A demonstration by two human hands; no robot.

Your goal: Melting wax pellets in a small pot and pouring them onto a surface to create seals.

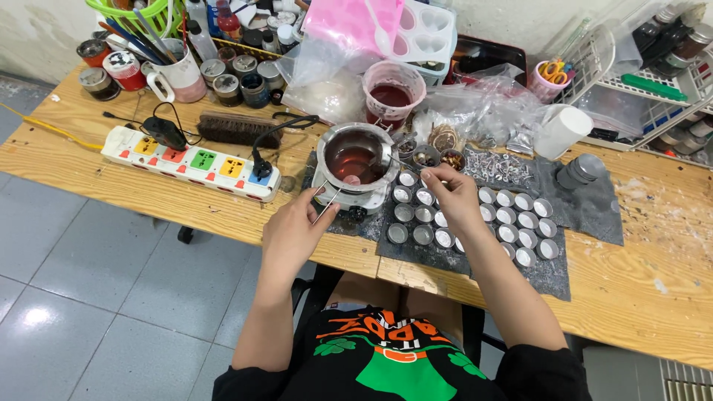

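My left hand [295, 226] pinches a thin metal stick [327, 206] just in front of a small white heater [355, 194]. On the heater sits a metal pot [356, 154] of dark red liquid. My right hand [451, 191] hovers with pinched fingers over rows of several small round metal cups [512, 217]. What its fingertips grip is too small to tell. The cups lie on a dark grey mat [553, 267] on the wooden table [653, 289].
A white power strip [189, 161] with coloured sockets and plugged cords lies left. A brush [239, 128], jars, a mug of tools, plastic bags, a pink cup [392, 89] of red liquid and a white cup [562, 131] crowd the back. A wire rack [653, 89] stands right.
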